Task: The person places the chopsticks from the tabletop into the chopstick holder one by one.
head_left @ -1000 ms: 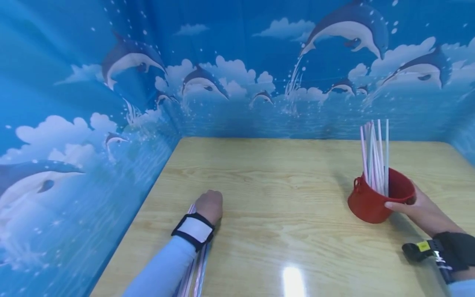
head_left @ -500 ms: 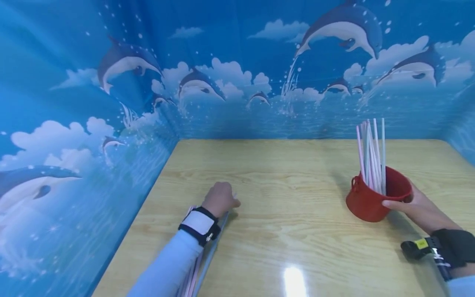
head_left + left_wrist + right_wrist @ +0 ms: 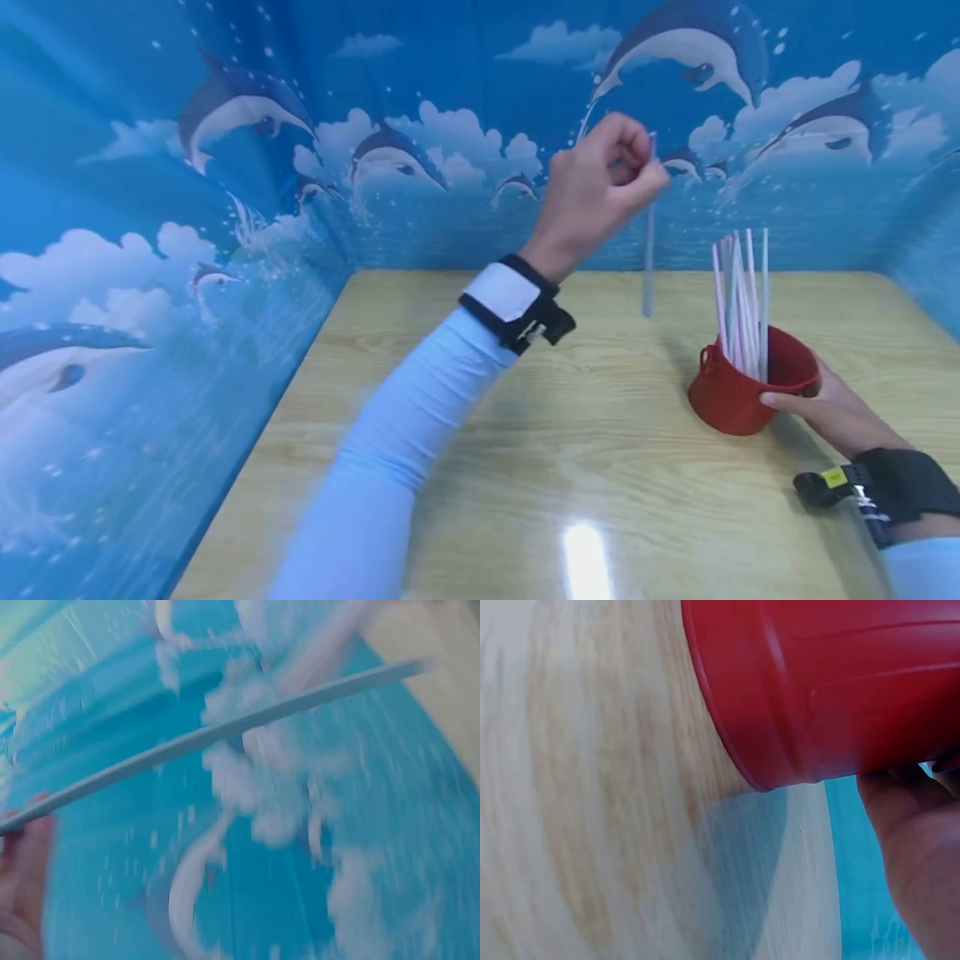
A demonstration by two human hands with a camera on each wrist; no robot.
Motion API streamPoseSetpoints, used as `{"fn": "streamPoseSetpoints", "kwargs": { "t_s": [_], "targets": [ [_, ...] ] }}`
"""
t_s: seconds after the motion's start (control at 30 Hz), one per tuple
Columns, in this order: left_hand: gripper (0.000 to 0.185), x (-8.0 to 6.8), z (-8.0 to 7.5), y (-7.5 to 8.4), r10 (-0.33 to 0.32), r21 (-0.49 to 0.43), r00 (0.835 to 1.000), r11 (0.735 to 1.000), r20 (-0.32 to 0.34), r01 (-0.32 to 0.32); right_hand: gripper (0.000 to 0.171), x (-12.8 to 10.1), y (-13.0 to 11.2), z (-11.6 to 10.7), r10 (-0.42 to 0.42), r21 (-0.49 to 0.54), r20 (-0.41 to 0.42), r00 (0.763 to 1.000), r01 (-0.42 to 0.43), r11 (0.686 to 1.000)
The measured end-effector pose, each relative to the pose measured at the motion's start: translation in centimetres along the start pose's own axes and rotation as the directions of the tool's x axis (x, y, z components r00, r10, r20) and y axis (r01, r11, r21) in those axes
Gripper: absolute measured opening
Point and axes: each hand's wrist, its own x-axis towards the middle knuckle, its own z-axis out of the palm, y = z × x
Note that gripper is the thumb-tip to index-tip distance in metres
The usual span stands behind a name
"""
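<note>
My left hand (image 3: 596,183) is raised above the far part of the table and pinches a bluish-grey drinking straw (image 3: 648,262) near its top end. The straw hangs almost upright, left of the red bucket (image 3: 723,400) and apart from it. Across the left wrist view the same straw (image 3: 225,731) runs slantwise, with fingertips at its lower-left end. Several pink, white and pale blue straws (image 3: 738,321) stand in the bucket, leaning to its left side. My right hand (image 3: 836,408) grips the bucket's right side, thumb over the near wall; in the right wrist view fingers meet the red wall (image 3: 840,690).
The bucket stands on a light wood-grain table (image 3: 585,417). A blue dolphin-print curtain (image 3: 465,217) closes off the back and left sides. A bright light reflection (image 3: 587,558) shows near the front. My left sleeve (image 3: 390,450) covers part of the table's left side.
My left hand has picked up one straw from the bundle at the table's left, then lifted it up and to the right. My right hand keeps its hold on the bucket.
</note>
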Motion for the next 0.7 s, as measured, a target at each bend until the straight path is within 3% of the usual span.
{"fn": "streamPoseSetpoints", "kwargs": {
  "t_s": [0.07, 0.13, 0.2, 0.3, 0.43, 0.53, 0.7],
  "targets": [
    [0.015, 0.4, 1.4, 1.4, 0.055, -0.089, 0.998, 0.994, -0.027, -0.057, 0.072, 0.0, -0.1, 0.2, -0.005, 0.003, 0.012, 1.000, 0.005, 1.000],
    [0.018, 0.4, 2.9, 2.3, 0.056, -0.170, 0.998, 0.984, -0.029, -0.060, 0.072, 0.2, -0.4, 0.4, -0.004, 0.007, 0.020, 1.000, 0.004, 1.000],
    [0.019, 0.4, 4.5, 2.4, 0.014, -0.195, 1.000, 0.981, 0.002, -0.014, 0.073, 0.4, -0.6, 0.6, 0.000, 0.001, 0.019, 1.000, 0.000, 1.000],
    [0.017, 0.4, 6.9, 1.3, -0.096, -0.178, 0.992, 0.978, 0.086, 0.110, 0.073, 0.7, -0.9, 0.8, -0.012, 0.029, 0.017, 1.000, 0.012, 1.000],
    [0.014, 0.1, 10.2, -1.4, -0.204, -0.072, 0.965, 0.973, 0.168, 0.218, 0.070, 1.0, -1.0, 1.2, -0.034, 0.050, 0.019, 0.999, 0.033, 0.998],
    [0.015, -0.7, 12.3, -3.2, -0.259, -0.019, 0.947, 0.963, 0.191, 0.267, 0.070, 1.1, -0.9, 1.4, -0.031, 0.051, 0.018, 0.999, 0.030, 0.998],
    [0.012, -1.8, 14.1, -4.7, -0.432, 0.035, 0.884, 0.901, 0.178, 0.433, 0.071, 1.1, -0.6, 1.7, -0.030, 0.067, 0.013, 0.999, 0.029, 0.997]
  ]
}}
